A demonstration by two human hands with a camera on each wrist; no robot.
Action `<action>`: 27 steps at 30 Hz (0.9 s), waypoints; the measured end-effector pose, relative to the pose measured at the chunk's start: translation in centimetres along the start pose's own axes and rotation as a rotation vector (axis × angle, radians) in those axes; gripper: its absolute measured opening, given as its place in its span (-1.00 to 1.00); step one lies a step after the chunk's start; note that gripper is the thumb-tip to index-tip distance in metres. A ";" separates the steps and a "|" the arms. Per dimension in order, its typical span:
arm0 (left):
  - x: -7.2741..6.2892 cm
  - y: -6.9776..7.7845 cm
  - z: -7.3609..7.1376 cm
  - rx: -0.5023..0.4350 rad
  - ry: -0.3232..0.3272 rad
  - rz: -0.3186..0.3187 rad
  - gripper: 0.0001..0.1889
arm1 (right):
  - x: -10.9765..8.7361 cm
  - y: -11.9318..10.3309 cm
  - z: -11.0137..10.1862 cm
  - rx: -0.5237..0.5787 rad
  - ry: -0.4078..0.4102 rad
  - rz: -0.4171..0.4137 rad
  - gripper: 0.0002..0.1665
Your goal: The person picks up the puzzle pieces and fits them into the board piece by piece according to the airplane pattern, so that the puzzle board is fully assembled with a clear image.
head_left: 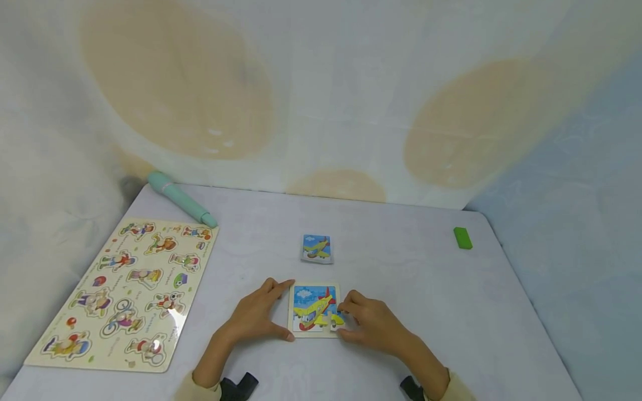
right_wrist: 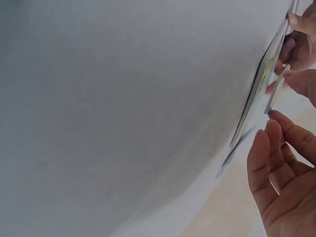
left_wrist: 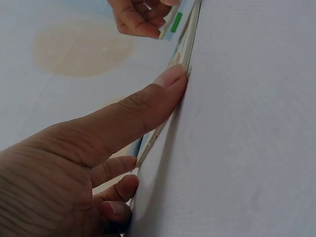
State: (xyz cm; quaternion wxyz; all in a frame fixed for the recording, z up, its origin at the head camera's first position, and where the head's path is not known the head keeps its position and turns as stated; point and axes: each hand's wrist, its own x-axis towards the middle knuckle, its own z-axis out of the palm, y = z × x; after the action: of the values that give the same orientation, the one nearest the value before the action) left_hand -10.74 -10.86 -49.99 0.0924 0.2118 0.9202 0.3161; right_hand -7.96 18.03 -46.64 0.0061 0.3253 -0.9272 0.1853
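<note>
A small square jigsaw board (head_left: 316, 335) with a yellow airplane on blue sky lies at the front middle of the table. My left hand (head_left: 256, 314) holds its left side, thumb at the near corner and index finger at the far corner. In the left wrist view the thumb (left_wrist: 170, 79) presses the board's near edge. My right hand (head_left: 376, 323) pinches a jigsaw piece (head_left: 336, 321) between thumb and fingers over the board's lower right. Seen from the right wrist, that piece (right_wrist: 274, 96) is tilted and held above the board (right_wrist: 252, 106).
Behind the board lies a small card (head_left: 316, 248) with a matching airplane picture. A large cream board (head_left: 115, 289) of cartoon figures covers the left side. A mint-green stick-shaped object (head_left: 181, 199) lies at the back left, a green block (head_left: 462, 238) at the right.
</note>
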 end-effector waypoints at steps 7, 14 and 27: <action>0.0 0.0 0.1 0.010 0.005 0.007 0.17 | 0.9 -0.6 0.5 -0.057 -0.071 -0.045 -0.54; 0.0 0.0 0.1 0.007 0.005 0.009 0.17 | 0.8 -0.9 0.5 -0.132 -0.094 -0.033 -0.43; -0.4 -0.1 -0.1 0.016 -0.001 -0.011 0.15 | -2.5 -1.7 0.3 -0.339 -0.114 -0.097 -0.29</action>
State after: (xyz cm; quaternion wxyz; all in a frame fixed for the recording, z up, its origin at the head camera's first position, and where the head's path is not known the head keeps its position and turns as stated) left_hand -10.45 -11.12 -49.98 0.0928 0.2076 0.9238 0.3080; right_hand -4.92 18.24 -46.70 0.0170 0.3741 -0.9272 0.0072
